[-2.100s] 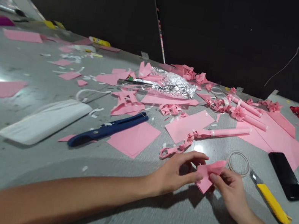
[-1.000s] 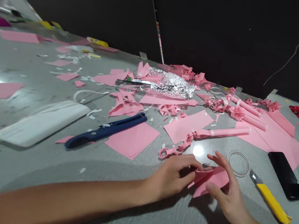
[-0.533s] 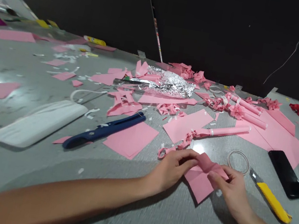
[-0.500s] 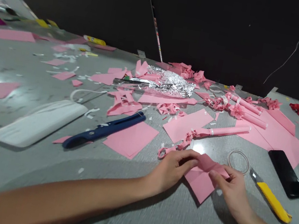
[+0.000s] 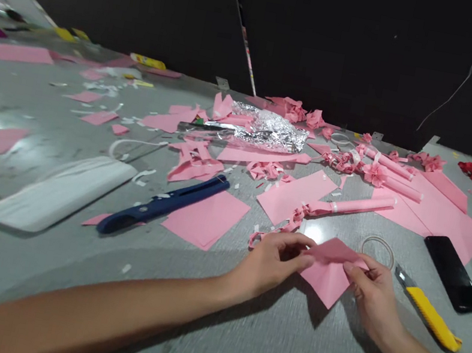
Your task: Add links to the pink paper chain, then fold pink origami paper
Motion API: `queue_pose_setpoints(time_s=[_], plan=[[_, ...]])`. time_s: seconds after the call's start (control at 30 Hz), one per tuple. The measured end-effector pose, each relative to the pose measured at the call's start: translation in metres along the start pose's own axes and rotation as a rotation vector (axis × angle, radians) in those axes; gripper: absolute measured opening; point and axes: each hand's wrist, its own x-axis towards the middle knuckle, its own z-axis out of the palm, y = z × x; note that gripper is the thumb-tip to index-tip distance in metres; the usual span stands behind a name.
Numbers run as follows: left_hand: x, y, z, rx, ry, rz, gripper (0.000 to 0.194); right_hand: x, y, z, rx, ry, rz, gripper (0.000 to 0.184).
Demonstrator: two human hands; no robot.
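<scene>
A small pink paper square (image 5: 329, 270) is held just above the grey table (image 5: 235, 334), folded along its top so a point hangs downward. My left hand (image 5: 269, 261) pinches its left corner with thumb and fingers closed. My right hand (image 5: 373, 292) pinches its right corner the same way. A curled pink paper strip (image 5: 274, 232) lies just behind my left hand, and a clear tape ring (image 5: 378, 249) lies behind my right hand.
A yellow utility knife (image 5: 431, 314) and a black phone (image 5: 451, 272) lie to the right. Blue scissors (image 5: 162, 205), a pink sheet (image 5: 205, 218) and a white pouch (image 5: 57, 191) lie to the left. Crumpled foil (image 5: 271, 131), pink paper rolls (image 5: 349, 207) and scraps fill the back.
The pink piece was pressed on the table between both hands, then opened out into a wider square. It is now lifted slightly, each hand pinching one corner.
</scene>
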Motion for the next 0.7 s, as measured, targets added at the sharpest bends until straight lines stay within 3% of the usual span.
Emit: queue_pose_setpoints(time_s=[0.2,0.3,0.5,0.63,0.7], plan=[[-0.001,0.0,-0.003,0.004,0.096,0.15,0.018,0.0,-0.001,0.0,-0.003,0.047,0.018,0.018],[-0.004,0.0,-0.004,0.005,0.064,0.274,0.024,-0.002,-0.004,-0.001,-0.025,0.042,-0.009,0.019],[-0.013,0.003,-0.009,0.068,0.028,0.464,0.029,-0.011,-0.011,0.0,-0.08,-0.182,-0.129,0.028],[-0.018,0.005,-0.004,0.175,-0.053,0.599,0.015,-0.014,-0.007,0.008,-0.252,-0.201,-0.04,0.024],[-0.021,0.003,0.0,0.192,-0.103,0.633,0.027,-0.014,-0.005,0.013,-0.283,-0.268,-0.006,0.024]])
